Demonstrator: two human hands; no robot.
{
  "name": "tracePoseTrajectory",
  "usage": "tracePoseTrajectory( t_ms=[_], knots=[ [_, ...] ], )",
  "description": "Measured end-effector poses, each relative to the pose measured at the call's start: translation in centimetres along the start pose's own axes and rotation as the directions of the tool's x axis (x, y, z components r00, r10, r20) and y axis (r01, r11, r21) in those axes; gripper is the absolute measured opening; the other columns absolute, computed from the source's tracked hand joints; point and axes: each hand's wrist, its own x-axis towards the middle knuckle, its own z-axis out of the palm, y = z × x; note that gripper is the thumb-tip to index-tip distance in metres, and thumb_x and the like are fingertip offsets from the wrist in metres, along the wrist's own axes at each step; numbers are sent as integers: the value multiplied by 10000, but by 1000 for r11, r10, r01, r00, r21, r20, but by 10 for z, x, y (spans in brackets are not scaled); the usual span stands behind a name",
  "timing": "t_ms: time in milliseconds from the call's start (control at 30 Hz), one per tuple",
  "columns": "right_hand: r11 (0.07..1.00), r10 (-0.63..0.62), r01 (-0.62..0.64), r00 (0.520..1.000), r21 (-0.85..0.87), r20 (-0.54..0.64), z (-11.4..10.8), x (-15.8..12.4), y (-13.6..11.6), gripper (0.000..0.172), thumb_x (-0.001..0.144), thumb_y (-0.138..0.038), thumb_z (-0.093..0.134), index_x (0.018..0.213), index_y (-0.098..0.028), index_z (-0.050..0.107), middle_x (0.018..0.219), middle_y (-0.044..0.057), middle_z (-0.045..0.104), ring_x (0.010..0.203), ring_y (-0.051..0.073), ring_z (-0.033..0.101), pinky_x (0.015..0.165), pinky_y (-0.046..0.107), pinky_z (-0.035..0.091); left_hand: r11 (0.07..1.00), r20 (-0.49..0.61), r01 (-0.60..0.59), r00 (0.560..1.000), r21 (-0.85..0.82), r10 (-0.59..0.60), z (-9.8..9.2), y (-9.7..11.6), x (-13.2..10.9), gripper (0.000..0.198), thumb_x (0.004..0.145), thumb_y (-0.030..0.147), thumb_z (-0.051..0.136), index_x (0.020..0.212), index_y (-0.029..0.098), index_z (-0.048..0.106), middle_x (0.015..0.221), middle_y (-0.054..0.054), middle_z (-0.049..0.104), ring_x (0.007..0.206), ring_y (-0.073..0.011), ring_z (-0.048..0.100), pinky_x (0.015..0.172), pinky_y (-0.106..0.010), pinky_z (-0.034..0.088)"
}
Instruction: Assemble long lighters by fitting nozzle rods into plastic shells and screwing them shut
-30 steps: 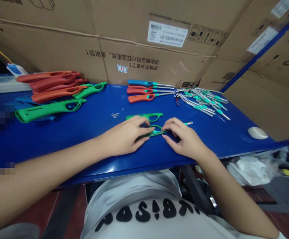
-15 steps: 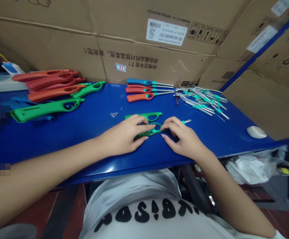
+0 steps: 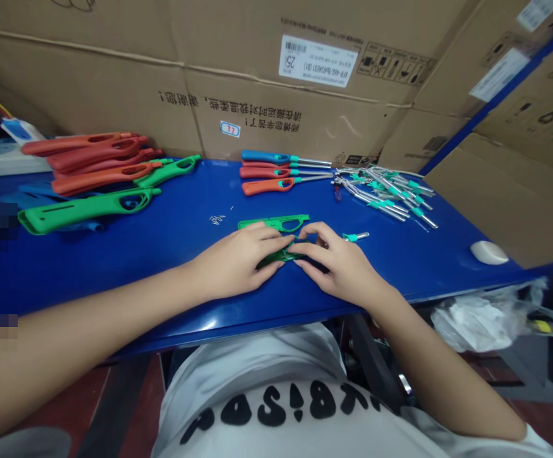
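Note:
My left hand (image 3: 243, 259) grips a green lighter casing (image 3: 283, 254) low over the table, thumb on the near side and fingers on the far side. My right hand (image 3: 346, 264) closes on the casing's other end, its fingertips at the inner parts and covering much of them. Past the right hand's knuckles sticks out a metal lighter tube (image 3: 361, 236) with a teal collar. Just behind the hands lies another green casing half (image 3: 274, 222), partly covered by my left fingers.
Orange, red, green and blue lighter casings (image 3: 90, 181) are heaped at left. Three assembled lighters (image 3: 264, 172) lie at the back, beside a pile of metal tubes (image 3: 391, 191). Small pins (image 3: 217, 220) and a white oval object (image 3: 489, 252) rest on the blue table (image 3: 162, 254). Cardboard (image 3: 238, 70) stands behind.
My right hand has moved left along the casing, closer to my left hand, and its fingers now cover the trigger area. The left hand has hardly moved.

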Motion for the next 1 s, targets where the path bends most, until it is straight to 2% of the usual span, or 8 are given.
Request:
tracePoseTrajectory(
  t_ms=[167,300,400,500,567,667,833,1000],
  knots=[
    [999,24,-24,1000,27,-8,2,8,-4,132,999,-282,554,1027,-208,660,1263,109,581,842,164,644,628,277,471,999,-22,10,1000,-37,-11,0,0,2,363,965,250,606,1308,132,639,1169,-127,721,1105,-272,660,994,-418,528],
    [969,95,-84,995,233,-37,-1,6,1,70,974,-261,600,953,-213,645,1199,86,616,777,139,619,639,272,481,999,-62,32,998,-17,-33,1,-1,1,382,936,264,668,1284,105,661,1126,-131,744,1083,-274,684,992,-409,538],
    [862,220,-155,972,483,-81,-2,2,9,111,952,-291,644,884,-207,616,1085,70,677,686,116,597,605,264,486,999,-81,39,996,11,-38,1,-1,0,356,929,297,692,1228,104,696,1086,-126,758,1050,-274,698,957,-402,558],
    [683,414,-263,908,681,-64,-2,-3,16,220,918,-375,696,846,-212,567,900,46,726,626,121,608,537,250,476,998,-80,29,997,60,-24,0,0,-1,299,949,317,668,1155,109,731,1066,-128,759,1004,-266,705,908,-390,574],
    [583,505,-298,862,756,-50,-2,-4,18,276,883,-422,733,847,-215,554,831,35,736,589,121,611,503,243,472,994,-58,23,998,106,-17,-1,2,-1,279,969,329,638,1111,116,748,1063,-127,756,982,-262,704,880,-384,579],
    [530,568,-296,820,795,-74,-3,-5,19,318,841,-445,773,852,-215,554,791,31,737,569,119,614,478,230,463,983,-14,22,1000,183,-20,-2,5,-1,291,1000,337,581,1078,121,759,1051,-119,748,974,-258,698,845,-373,583],
    [610,536,-316,840,727,-85,-5,-5,16,249,877,-402,738,885,-212,578,775,12,691,586,112,600,500,228,453,963,36,33,998,267,-44,-3,10,0,307,1016,335,546,1070,130,767,1045,-108,725,974,-251,677,816,-360,581],
    [836,232,-188,973,516,-21,-10,-6,11,61,930,-262,659,960,-210,645,869,21,672,691,121,590,612,253,482,951,56,58,995,303,-78,-5,14,0,307,1015,318,537,1103,127,760,1048,-117,708,994,-276,664,841,-392,580]
  ],
)
